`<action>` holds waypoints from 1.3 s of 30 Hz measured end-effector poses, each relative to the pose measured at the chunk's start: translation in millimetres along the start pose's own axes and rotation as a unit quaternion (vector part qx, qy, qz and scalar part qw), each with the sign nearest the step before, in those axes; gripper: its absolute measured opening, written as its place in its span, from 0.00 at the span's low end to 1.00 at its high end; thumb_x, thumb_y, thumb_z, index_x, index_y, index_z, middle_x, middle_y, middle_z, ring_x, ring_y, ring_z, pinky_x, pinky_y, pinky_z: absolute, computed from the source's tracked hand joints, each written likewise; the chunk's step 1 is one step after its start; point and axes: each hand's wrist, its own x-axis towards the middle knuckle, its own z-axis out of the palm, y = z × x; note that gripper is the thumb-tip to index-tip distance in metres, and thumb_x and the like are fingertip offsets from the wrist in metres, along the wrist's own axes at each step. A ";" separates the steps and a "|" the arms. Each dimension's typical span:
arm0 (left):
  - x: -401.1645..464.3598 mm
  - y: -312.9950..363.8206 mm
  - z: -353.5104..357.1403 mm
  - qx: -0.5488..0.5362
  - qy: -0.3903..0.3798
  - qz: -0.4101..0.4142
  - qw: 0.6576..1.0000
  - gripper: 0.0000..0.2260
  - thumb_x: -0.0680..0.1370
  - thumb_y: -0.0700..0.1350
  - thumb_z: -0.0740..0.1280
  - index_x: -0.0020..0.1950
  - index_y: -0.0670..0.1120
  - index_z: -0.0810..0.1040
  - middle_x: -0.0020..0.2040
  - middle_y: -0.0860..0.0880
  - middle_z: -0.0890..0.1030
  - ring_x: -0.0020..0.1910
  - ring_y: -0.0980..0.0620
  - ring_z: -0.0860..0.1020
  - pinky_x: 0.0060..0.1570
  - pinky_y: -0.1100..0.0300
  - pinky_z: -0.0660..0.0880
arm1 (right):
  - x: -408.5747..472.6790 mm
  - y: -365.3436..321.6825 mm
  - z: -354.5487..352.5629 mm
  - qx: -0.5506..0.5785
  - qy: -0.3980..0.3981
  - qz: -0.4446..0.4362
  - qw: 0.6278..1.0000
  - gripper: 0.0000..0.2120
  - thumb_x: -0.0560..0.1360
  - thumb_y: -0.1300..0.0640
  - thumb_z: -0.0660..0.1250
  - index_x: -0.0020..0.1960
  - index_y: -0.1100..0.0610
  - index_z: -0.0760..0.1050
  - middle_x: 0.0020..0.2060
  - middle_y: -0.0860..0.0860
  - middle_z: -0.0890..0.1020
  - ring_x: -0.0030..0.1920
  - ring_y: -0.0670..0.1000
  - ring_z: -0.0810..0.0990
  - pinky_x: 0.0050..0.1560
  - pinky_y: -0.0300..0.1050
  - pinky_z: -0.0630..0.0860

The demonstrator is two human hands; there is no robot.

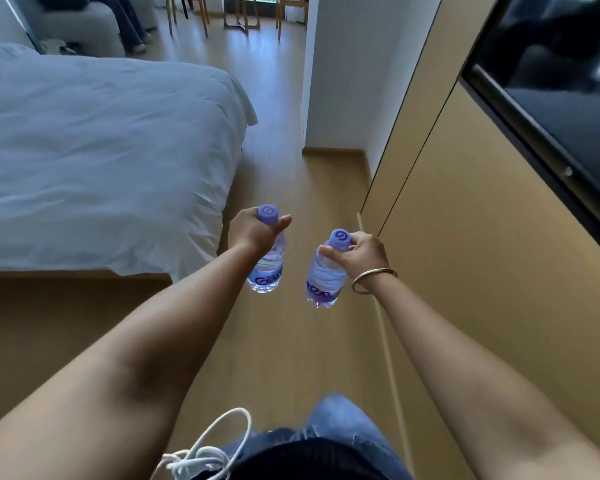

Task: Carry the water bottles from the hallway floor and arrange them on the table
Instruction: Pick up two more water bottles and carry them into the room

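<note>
We are looking down a narrow strip of light wooden floor running ahead of us. A bed covered in rumpled white bedding is filling the left side. Tan wall panels are lining the right, with a dark glossy screen mounted on them. A white wall corner is jutting out beyond. Far ahead, wooden chair legs are standing in daylight, beside a grey sofa.

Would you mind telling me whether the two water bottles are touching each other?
Apart. The head view shows bare wooden floor between the left bottle and the right bottle, each held near its cap by one hand.
</note>
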 end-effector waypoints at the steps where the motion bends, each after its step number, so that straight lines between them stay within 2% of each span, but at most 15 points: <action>1: 14.8 -1.3 2.2 0.007 -0.002 -0.008 1.000 0.15 0.68 0.57 0.74 0.32 0.48 0.76 0.31 0.51 0.78 0.35 0.51 0.74 0.44 0.58 0.72 | 15.0 -0.7 2.6 -0.002 -0.009 0.005 1.000 0.15 0.66 0.46 0.75 0.36 0.57 0.78 0.36 0.54 0.78 0.38 0.53 0.75 0.40 0.44 0.71; 3: 43.7 -1.9 8.8 0.014 -0.004 -0.026 1.000 0.17 0.67 0.58 0.74 0.28 0.50 0.73 0.29 0.55 0.76 0.35 0.51 0.74 0.42 0.60 0.70 | 44.7 0.3 8.1 -0.001 -0.024 0.008 1.000 0.14 0.66 0.46 0.75 0.35 0.55 0.76 0.35 0.52 0.78 0.38 0.52 0.75 0.41 0.44 0.72; 7: 107.3 9.7 31.4 0.015 0.000 -0.038 0.999 0.17 0.67 0.58 0.74 0.28 0.51 0.72 0.31 0.54 0.76 0.37 0.52 0.75 0.43 0.61 0.66 | 114.0 4.7 12.6 0.001 -0.035 0.002 0.999 0.18 0.66 0.46 0.75 0.42 0.61 0.80 0.40 0.57 0.83 0.43 0.57 0.81 0.49 0.51 0.77; 11: 188.3 33.6 63.0 0.018 0.002 -0.027 0.999 0.17 0.68 0.57 0.74 0.27 0.51 0.72 0.28 0.54 0.76 0.34 0.52 0.74 0.40 0.62 0.66 | 209.2 -0.8 4.9 -0.006 -0.042 -0.025 0.999 0.14 0.65 0.46 0.76 0.36 0.54 0.76 0.33 0.50 0.77 0.37 0.51 0.75 0.41 0.45 0.72; 15: 266.5 63.0 89.7 0.004 0.027 -0.025 0.999 0.17 0.68 0.57 0.74 0.27 0.50 0.72 0.26 0.54 0.75 0.29 0.56 0.70 0.36 0.62 0.66 | 301.3 -12.1 -10.0 -0.013 -0.040 -0.053 0.998 0.15 0.64 0.46 0.76 0.42 0.56 0.79 0.37 0.51 0.78 0.40 0.52 0.77 0.43 0.46 0.74; 18: 318.2 81.4 104.2 -0.006 0.044 -0.026 0.999 0.17 0.68 0.57 0.74 0.26 0.50 0.72 0.26 0.55 0.73 0.29 0.55 0.69 0.33 0.62 0.66 | 364.3 -21.0 -21.9 -0.018 -0.032 -0.073 0.997 0.15 0.65 0.46 0.76 0.43 0.56 0.79 0.37 0.50 0.76 0.39 0.51 0.75 0.40 0.42 0.69; 22: 372.7 88.7 119.3 -0.016 0.059 -0.044 0.997 0.16 0.68 0.57 0.74 0.28 0.50 0.73 0.29 0.51 0.77 0.33 0.52 0.72 0.38 0.61 0.69 | 431.9 -27.7 -25.1 -0.033 -0.034 -0.090 0.995 0.15 0.65 0.46 0.75 0.43 0.56 0.79 0.36 0.50 0.75 0.38 0.49 0.73 0.37 0.38 0.64; 27: 445.1 86.5 129.0 -0.001 0.047 -0.073 0.996 0.15 0.68 0.57 0.74 0.30 0.50 0.74 0.32 0.50 0.78 0.35 0.50 0.74 0.40 0.62 0.67 | 510.2 -31.5 -11.2 -0.038 -0.072 -0.083 0.993 0.14 0.65 0.44 0.75 0.36 0.54 0.77 0.32 0.49 0.75 0.35 0.50 0.73 0.36 0.41 0.68; 31: 517.2 81.4 134.1 -0.001 0.042 -0.087 0.995 0.14 0.68 0.57 0.74 0.34 0.48 0.76 0.35 0.49 0.79 0.37 0.50 0.75 0.42 0.62 0.66 | 576.5 -40.4 11.8 -0.028 -0.084 -0.078 0.993 0.16 0.65 0.45 0.76 0.38 0.58 0.79 0.33 0.51 0.77 0.36 0.51 0.75 0.39 0.46 0.72; 35: 603.4 80.4 131.6 -0.028 0.043 -0.097 0.994 0.13 0.68 0.55 0.75 0.36 0.47 0.77 0.36 0.50 0.79 0.39 0.52 0.75 0.42 0.63 0.66 | 649.9 -58.4 32.5 -0.047 -0.083 -0.074 0.993 0.14 0.65 0.44 0.75 0.39 0.54 0.79 0.33 0.49 0.77 0.36 0.49 0.75 0.38 0.41 0.69; 39: 694.9 88.6 119.5 -0.015 0.006 -0.070 0.997 0.13 0.68 0.56 0.75 0.39 0.47 0.80 0.38 0.48 0.80 0.40 0.50 0.76 0.44 0.60 0.70 | 723.6 -92.7 49.2 -0.043 -0.075 -0.066 0.994 0.15 0.65 0.45 0.75 0.43 0.56 0.80 0.36 0.49 0.78 0.39 0.50 0.76 0.39 0.42 0.72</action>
